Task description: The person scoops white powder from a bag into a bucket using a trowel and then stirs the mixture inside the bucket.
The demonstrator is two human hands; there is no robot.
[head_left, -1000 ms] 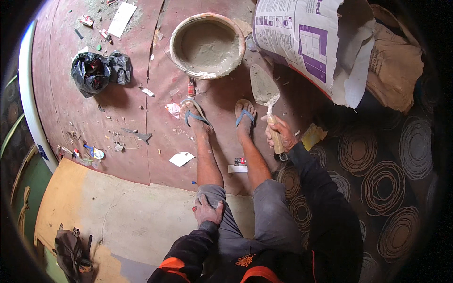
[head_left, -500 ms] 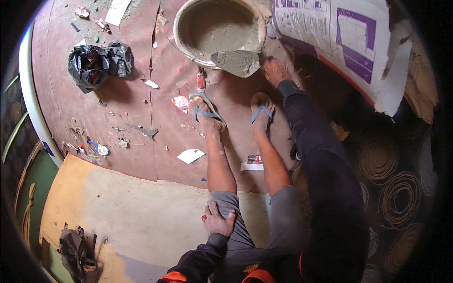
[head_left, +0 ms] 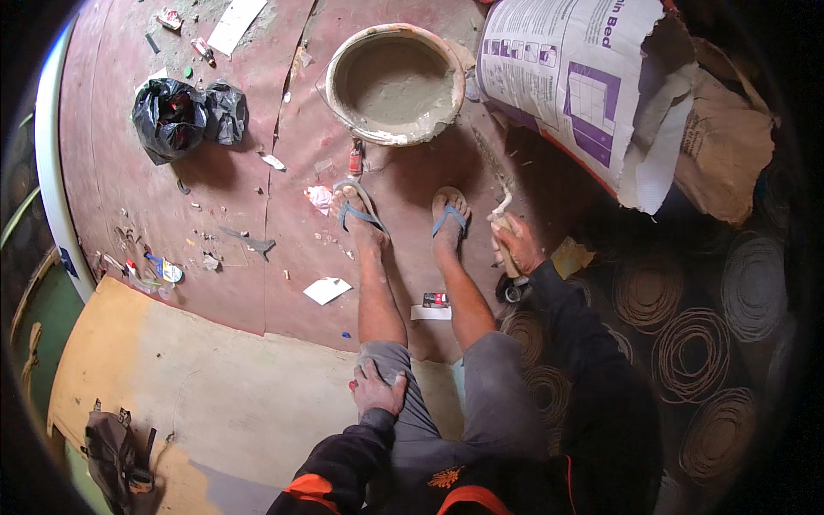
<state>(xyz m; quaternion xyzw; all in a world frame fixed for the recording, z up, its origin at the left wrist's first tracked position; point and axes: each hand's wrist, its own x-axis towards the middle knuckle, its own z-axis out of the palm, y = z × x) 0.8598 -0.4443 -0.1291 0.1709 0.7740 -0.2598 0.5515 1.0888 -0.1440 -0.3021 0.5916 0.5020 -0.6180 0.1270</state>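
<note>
My right hand (head_left: 518, 246) is closed around the wooden handle of a trowel (head_left: 503, 202), to the right of my feet. Its blade points away from me and appears almost edge-on, with grey mortar smeared on it. Beyond my feet stands a round bucket (head_left: 388, 137), its rim crusted, holding wet grey mortar (head_left: 390, 86). The trowel is apart from the bucket, at its near right. My left hand (head_left: 378, 388) rests on my left thigh with fingers spread, holding nothing; a red ring shows on one finger.
A torn white and purple paper sack (head_left: 549, 77) lies at the far right. An open black plastic bag (head_left: 169, 120) sits at the far left. Scraps and a white card (head_left: 327, 290) litter the reddish floor sheet. A dark bag (head_left: 116, 455) lies near left; patterned carpet (head_left: 699, 352) spreads at right.
My right hand has drawn the trowel back from the bucket's rim toward me. The blade, earlier broad with mortar on its face, is now turned edge-on. My left hand stays on the thigh.
</note>
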